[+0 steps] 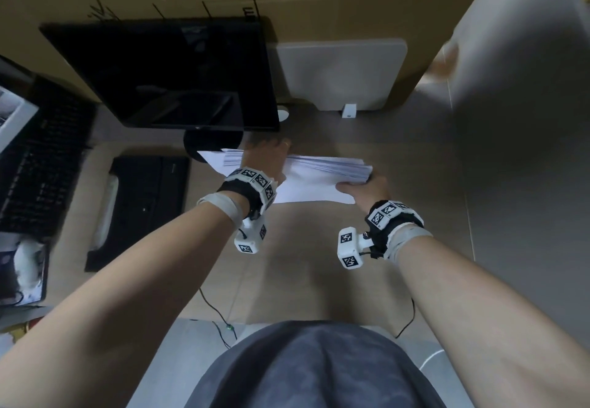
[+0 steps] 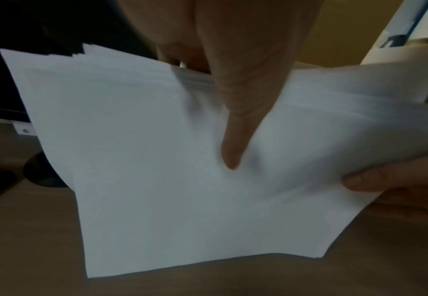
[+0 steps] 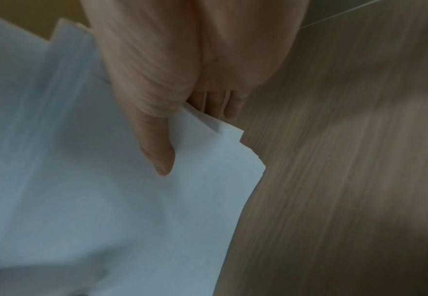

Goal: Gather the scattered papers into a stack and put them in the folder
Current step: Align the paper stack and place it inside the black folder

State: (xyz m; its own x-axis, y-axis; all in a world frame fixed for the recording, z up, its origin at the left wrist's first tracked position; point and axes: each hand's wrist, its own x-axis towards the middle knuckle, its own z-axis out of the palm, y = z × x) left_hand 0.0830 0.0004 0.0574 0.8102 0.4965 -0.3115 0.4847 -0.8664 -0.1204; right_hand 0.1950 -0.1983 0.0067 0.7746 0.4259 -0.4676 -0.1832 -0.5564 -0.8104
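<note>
Both hands hold the paper stack above the counter.
The left hand (image 1: 268, 158) and right hand (image 1: 367, 189) clasp the uneven papers (image 1: 319, 173), thumbs on top, near the monitor (image 1: 166, 72).

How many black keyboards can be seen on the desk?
2. One flat black keyboard lies left of the white paper stack. A second black keyboard lies further left, at the picture's edge, partly cut off. Others may be hidden.

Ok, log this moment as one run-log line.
step: stacking | papers: held off desk, edges uneven | left hand: grips papers | right hand: grips papers
</note>
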